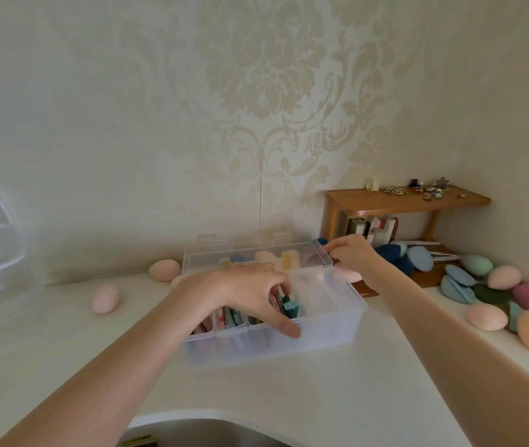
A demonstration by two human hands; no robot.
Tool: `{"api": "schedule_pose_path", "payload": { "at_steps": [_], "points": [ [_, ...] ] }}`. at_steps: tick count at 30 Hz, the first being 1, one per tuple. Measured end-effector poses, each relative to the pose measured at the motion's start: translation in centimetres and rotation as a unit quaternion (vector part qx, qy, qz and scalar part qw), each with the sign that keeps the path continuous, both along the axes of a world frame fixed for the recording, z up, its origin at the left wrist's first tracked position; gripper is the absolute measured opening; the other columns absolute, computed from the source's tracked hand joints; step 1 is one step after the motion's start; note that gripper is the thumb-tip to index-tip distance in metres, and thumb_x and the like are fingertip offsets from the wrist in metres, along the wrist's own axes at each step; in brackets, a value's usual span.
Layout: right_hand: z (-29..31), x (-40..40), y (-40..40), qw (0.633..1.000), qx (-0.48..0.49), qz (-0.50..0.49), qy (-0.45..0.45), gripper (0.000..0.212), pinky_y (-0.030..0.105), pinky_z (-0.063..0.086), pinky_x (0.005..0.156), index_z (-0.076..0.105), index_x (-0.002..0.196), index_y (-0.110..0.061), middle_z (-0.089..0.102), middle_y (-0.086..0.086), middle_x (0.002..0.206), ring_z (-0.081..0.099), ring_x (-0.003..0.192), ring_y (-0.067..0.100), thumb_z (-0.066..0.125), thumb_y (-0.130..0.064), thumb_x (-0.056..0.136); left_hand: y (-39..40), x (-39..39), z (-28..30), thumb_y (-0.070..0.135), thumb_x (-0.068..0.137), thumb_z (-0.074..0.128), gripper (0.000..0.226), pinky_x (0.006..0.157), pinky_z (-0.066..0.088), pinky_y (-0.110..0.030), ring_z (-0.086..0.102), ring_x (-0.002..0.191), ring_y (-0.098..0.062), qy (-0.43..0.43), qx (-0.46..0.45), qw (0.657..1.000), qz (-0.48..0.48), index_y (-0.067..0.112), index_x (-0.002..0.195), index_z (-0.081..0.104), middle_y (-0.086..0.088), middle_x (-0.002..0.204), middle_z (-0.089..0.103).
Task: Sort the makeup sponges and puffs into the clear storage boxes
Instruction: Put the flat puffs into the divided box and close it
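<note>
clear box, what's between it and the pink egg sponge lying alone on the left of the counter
Nothing: in the head view, bare white counter runs from the pink egg sponge to the clear box.

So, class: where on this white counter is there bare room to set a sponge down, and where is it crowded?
Free: the white counter between the clear box and the near edge, and left of the box, beyond the pink sponge. Crowded: the right side, where the sponge pile runs along to the wooden shelf.
</note>
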State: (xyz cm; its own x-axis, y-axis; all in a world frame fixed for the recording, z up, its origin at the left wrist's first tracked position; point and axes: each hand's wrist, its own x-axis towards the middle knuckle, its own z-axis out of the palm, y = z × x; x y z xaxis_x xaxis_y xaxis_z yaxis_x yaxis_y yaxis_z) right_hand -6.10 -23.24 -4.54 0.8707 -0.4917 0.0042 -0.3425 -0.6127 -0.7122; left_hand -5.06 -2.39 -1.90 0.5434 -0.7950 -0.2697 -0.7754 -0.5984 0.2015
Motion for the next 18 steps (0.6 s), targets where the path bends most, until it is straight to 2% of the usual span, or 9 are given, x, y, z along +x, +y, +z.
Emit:
{"api": "schedule_pose_path", "payload": {
  "at_steps": [3,5,6,8,10,12,14,17,18],
  "points": [
    [-0.2,-0.3,-0.3,0.995,0.009,-0.081,-0.057,0.026,0.031,0.046,0.083,0.068,0.110,-0.001,0.065,0.015,0.113,0.057,0.101,0.028,0.051,-0.012,0.094,0.0,0.1,0.1,0.065,0.068,0.066,0.077,0.105,0.038,-0.036,0.043,0.120,-0.015,0.012,-0.003,1.000,0.009,0.028,0.132,0.041,0.007,0.134,0.042],
    [0.2,-1.3,-0.5,0.986,-0.042,-0.122,-0.103,0.025,0.030,0.047,0.076,0.068,0.106,0.000,0.067,0.013,0.105,0.057,0.089,0.022,0.053,-0.014,0.092,0.1,0.1,0.1,0.063,0.068,0.067,0.080,0.107,0.036,-0.036,0.042,0.122,-0.014,0.016,-0.006,1.000,0.012,0.027,0.133,0.038,0.008,0.136,0.041],
    [0.6,-2.1,-0.4,0.980,-0.085,-0.125,-0.131,0.023,0.025,0.046,0.071,0.067,0.102,0.000,0.067,0.008,0.096,0.056,0.082,0.017,0.053,-0.014,0.092,0.1,0.1,0.2,0.063,0.068,0.067,0.081,0.107,0.036,-0.035,0.042,0.122,-0.013,0.015,-0.007,1.000,0.010,0.026,0.134,0.037,0.008,0.137,0.041],
    [1.9,-3.7,0.2,0.965,-0.130,-0.092,-0.210,0.011,0.008,0.039,0.056,0.064,0.090,-0.002,0.059,-0.004,0.072,0.052,0.063,0.002,0.056,-0.009,0.090,0.3,0.2,0.5,0.058,0.070,0.068,0.079,0.102,0.039,-0.028,0.044,0.119,-0.012,0.036,-0.019,0.999,0.010,0.026,0.135,0.036,0.010,0.135,0.042],
    [3.8,-5.0,1.2,0.957,-0.131,-0.025,-0.259,0.005,0.002,0.040,0.050,0.057,0.084,-0.009,0.052,-0.013,0.063,0.053,0.055,0.000,0.060,-0.006,0.086,0.7,0.2,0.9,0.050,0.074,0.069,0.067,0.089,0.042,-0.018,0.050,0.106,-0.008,0.083,-0.058,0.995,0.023,0.026,0.131,0.042,0.010,0.126,0.049],
    [5.2,-5.9,2.4,0.962,-0.153,0.043,-0.221,0.014,0.005,0.040,0.052,0.052,0.086,-0.014,0.051,-0.014,0.068,0.050,0.060,0.000,0.065,-0.010,0.083,0.9,0.5,1.1,0.044,0.078,0.068,0.051,0.085,0.044,-0.020,0.053,0.095,-0.007,0.095,-0.124,0.987,0.036,0.024,0.122,0.051,0.007,0.115,0.056],
    [5.5,-6.3,4.0,0.970,-0.176,0.109,-0.125,0.019,0.010,0.039,0.055,0.049,0.088,-0.016,0.052,-0.010,0.072,0.049,0.063,0.000,0.067,-0.013,0.082,0.9,0.8,1.0,0.039,0.083,0.064,0.036,0.086,0.045,-0.024,0.055,0.092,-0.009,0.064,-0.187,0.979,0.050,0.021,0.113,0.059,0.004,0.109,0.061],
    [3.7,-6.2,6.7,0.957,-0.244,0.156,-0.011,0.009,0.025,0.051,0.068,0.052,0.087,-0.014,0.059,0.000,0.085,0.058,0.076,0.015,0.061,-0.013,0.086,0.5,0.5,0.7,0.030,0.089,0.057,0.020,0.083,0.046,-0.023,0.058,0.095,-0.012,0.023,-0.225,0.973,0.054,0.020,0.106,0.063,0.002,0.106,0.064],
    [2.9,-6.0,7.4,0.950,-0.273,0.154,0.005,0.003,0.027,0.049,0.068,0.054,0.089,-0.012,0.060,0.003,0.088,0.057,0.079,0.020,0.056,-0.013,0.088,0.3,0.3,0.6,0.028,0.090,0.056,0.018,0.080,0.045,-0.021,0.058,0.095,-0.011,0.024,-0.232,0.971,0.051,0.020,0.104,0.063,0.003,0.106,0.064]
  ]
}}
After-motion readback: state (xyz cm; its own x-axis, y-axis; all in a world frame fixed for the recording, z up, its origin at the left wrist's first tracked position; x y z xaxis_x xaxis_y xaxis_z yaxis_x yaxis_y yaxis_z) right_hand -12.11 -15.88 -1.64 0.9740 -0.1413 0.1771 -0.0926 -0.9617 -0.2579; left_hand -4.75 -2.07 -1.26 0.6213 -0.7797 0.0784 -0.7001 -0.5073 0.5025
